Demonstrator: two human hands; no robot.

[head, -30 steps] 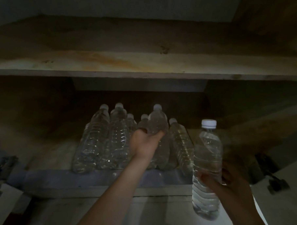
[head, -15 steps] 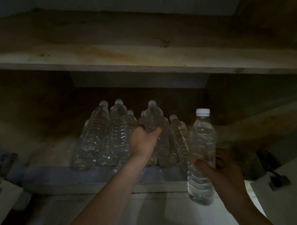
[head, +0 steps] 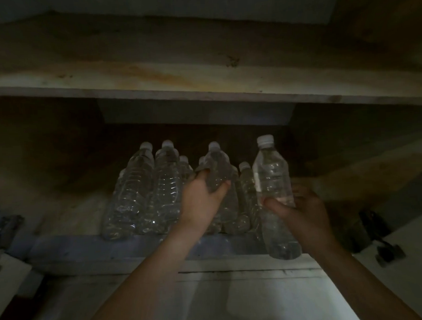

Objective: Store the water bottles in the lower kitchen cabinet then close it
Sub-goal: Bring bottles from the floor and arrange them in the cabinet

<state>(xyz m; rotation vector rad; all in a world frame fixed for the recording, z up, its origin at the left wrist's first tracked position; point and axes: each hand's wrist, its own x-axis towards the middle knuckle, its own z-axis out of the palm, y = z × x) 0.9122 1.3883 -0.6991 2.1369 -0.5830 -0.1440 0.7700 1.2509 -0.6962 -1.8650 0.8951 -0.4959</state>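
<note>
Clear plastic bottle (head: 272, 181), right of centre, stands upright in the right hand (head: 301, 211), whose fingers curl round its middle. It is best set down base flat, just beside the stored bottles (head: 143, 194). At centre the left hand (head: 204, 198) grips a standing bottle (head: 217, 169) by its shoulder, probably steadying the row. The wooden cabinet floor (head: 69, 214) is dim, and a stained shelf (head: 202, 85) spans the upper frame.

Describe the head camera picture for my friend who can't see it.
In a dim cabinet, the left hand grips a clear water bottle among a cluster of bottles; the right hand holds another capped bottle upright beside them, under a wooden shelf.
</note>
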